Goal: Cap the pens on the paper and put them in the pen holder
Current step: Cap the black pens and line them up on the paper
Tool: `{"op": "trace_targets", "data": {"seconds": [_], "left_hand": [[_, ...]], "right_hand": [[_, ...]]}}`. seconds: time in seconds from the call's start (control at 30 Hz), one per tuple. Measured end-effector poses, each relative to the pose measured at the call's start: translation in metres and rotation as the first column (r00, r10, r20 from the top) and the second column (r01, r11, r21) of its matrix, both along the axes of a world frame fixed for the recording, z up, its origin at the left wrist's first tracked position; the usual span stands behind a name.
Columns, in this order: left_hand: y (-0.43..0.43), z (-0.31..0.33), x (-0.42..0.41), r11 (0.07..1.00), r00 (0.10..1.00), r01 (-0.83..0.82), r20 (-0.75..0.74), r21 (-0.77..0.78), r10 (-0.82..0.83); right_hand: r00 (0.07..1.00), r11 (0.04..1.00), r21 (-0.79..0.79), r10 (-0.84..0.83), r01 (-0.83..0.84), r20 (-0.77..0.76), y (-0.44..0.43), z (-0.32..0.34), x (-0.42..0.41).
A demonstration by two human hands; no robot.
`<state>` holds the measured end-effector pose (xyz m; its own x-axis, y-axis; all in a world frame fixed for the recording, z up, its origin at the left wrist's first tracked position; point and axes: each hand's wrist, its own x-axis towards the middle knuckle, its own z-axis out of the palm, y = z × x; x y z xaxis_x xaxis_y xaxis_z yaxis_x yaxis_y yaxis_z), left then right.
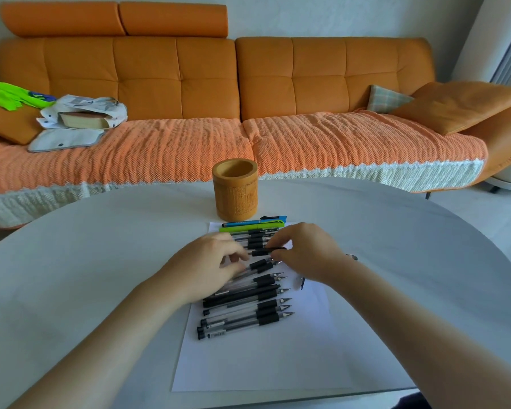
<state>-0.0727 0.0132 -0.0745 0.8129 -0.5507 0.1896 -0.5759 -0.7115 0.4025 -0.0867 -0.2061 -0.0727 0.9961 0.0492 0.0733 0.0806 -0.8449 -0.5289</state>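
Note:
A white sheet of paper lies on the table, with several uncapped black pens side by side on it, tips pointing right. At the sheet's far end lie a green pen and a blue pen. Behind them stands a brown bamboo pen holder, nothing visible inside. My left hand holds a pen by its barrel in the middle of the row. My right hand pinches a black cap at that pen's tip end.
The round white table ends in a curved far edge. Beyond it runs an orange sofa with cushions and a bag. Small dark items, perhaps loose caps, lie on the paper by my right wrist.

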Motion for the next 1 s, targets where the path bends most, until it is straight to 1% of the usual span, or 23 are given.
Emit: {"op": "trace_targets", "data": {"seconds": [0.07,0.1,0.23,0.37,0.5,0.57,0.63,0.7,0.77,0.83,1.0], "left_hand": [[0.0,-0.002,0.003,0.998,0.995,-0.008,0.099,-0.059,0.014],[0.0,-0.004,0.004,0.999,0.993,-0.001,0.12,-0.052,0.008],[-0.002,-0.013,0.006,0.998,0.995,0.015,0.093,0.053,-0.02],[-0.001,-0.013,0.01,0.997,0.996,-0.006,0.087,0.082,-0.002],[-0.002,-0.011,0.01,0.995,0.996,0.012,0.091,0.098,-0.021],[-0.002,-0.009,0.009,0.995,0.996,0.026,0.081,0.101,-0.034],[-0.002,-0.007,0.008,0.995,0.997,0.032,0.07,0.091,-0.038],[-0.003,-0.007,0.007,0.996,0.996,0.042,0.08,0.081,-0.049],[-0.007,-0.008,0.004,0.996,0.996,0.058,0.058,0.061,-0.062],[-0.011,-0.008,0.002,0.998,0.999,0.054,0.003,0.029,-0.054],[-0.017,-0.012,0.003,0.999,1.0,0.013,-0.024,0.044,-0.012]], "right_hand": [[0.998,0.993,-0.111,0.033,-0.028,0.044,0.005,-0.001,0.001],[0.997,0.989,-0.142,0.048,-0.038,0.064,0.006,-0.001,0.003],[0.992,0.983,-0.178,0.057,-0.037,0.11,0.008,-0.001,0.008],[0.987,0.969,-0.242,0.092,-0.057,0.133,0.007,-0.004,0.012],[0.988,0.961,-0.255,0.13,-0.104,0.088,0.0,0.0,0.012],[0.993,0.979,-0.189,0.096,-0.081,0.07,-0.008,0.004,0.013],[0.997,0.996,-0.088,0.017,-0.01,0.078,-0.021,0.01,0.014],[0.994,0.997,-0.045,-0.057,0.062,0.097,-0.037,0.017,0.014],[0.989,0.991,-0.062,-0.111,0.117,0.096,-0.051,0.02,0.011],[0.988,0.983,-0.117,-0.137,0.145,0.07,-0.06,0.019,0.008],[0.99,0.956,-0.265,-0.139,0.124,-0.037,-0.057,0.009,0.003]]}}
